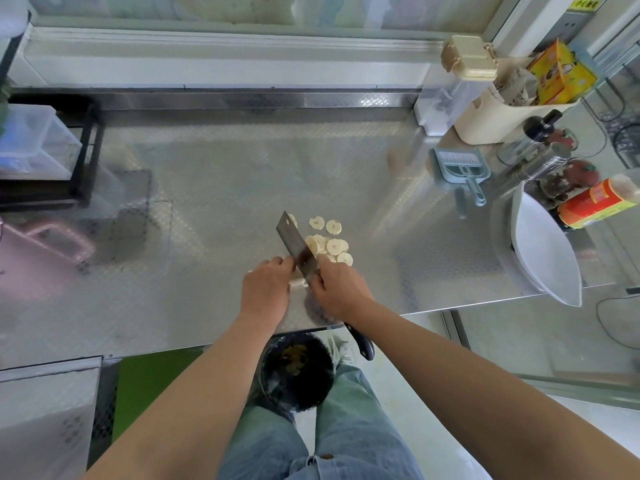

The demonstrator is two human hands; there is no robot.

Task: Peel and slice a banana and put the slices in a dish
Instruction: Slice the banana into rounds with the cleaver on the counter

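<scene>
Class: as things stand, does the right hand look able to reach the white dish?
Probably yes: bare tabletop lies between the right hand and the white dish, but it grips the cleaver, so it cannot take hold yet.

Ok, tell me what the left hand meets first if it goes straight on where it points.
Likely the cleaver blade, close ahead of the left hand; banana slices lie beyond it.

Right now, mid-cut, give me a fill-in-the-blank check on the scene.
1. The banana slices lie on the steel ____.
2. The white dish holds ____ slices.
3. The right hand grips the cleaver; the ____ hand holds the banana stub.
Missing: table; no; left.
</scene>
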